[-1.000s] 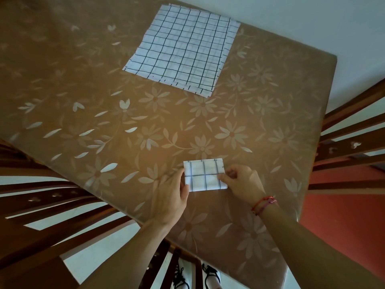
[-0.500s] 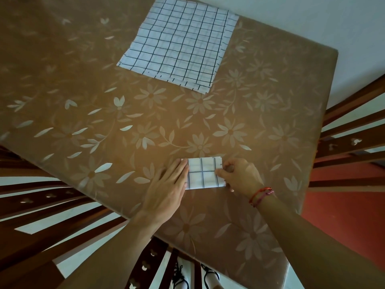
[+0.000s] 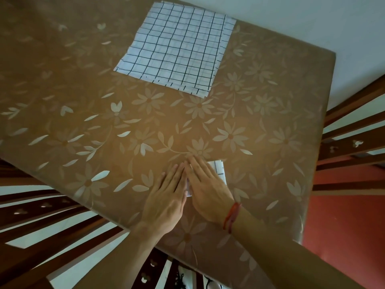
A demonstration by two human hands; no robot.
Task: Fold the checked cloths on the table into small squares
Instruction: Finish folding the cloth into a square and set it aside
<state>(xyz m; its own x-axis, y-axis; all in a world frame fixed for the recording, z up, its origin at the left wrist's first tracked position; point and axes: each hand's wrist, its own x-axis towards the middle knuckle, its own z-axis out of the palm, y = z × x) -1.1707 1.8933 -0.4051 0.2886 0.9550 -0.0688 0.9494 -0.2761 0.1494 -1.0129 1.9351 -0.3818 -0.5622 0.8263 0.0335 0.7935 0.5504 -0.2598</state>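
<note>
So, the small folded cloth is found near the front edge of the bench, and it's mostly covered up. The right hand is laid flat on top of it, palm down, fingers straight and together, nothing gripped. Only a strip of white with a couple of dark check lines can be seen past the fingers on the right, plus a tiny sliver lower down between the two hands. The left hand is spread flat too, fingers straight, set right alongside the other one so the fingers touch. Whether it's actually pressed on the cloth or just on the bench beside it can't be told. Nothing is held by it either. A red thread is worn round the right wrist.

Well apart, at the far side of the bench, the unfolded cloths are laid flat in a stack, white with a black grid. Offset edges of a lower layer are visible at the right and near sides. The bench is covered by a brown sheet printed with pale flowers and leaves. Wooden chair slats are seen off the left edge, a red floor off the right.
</note>
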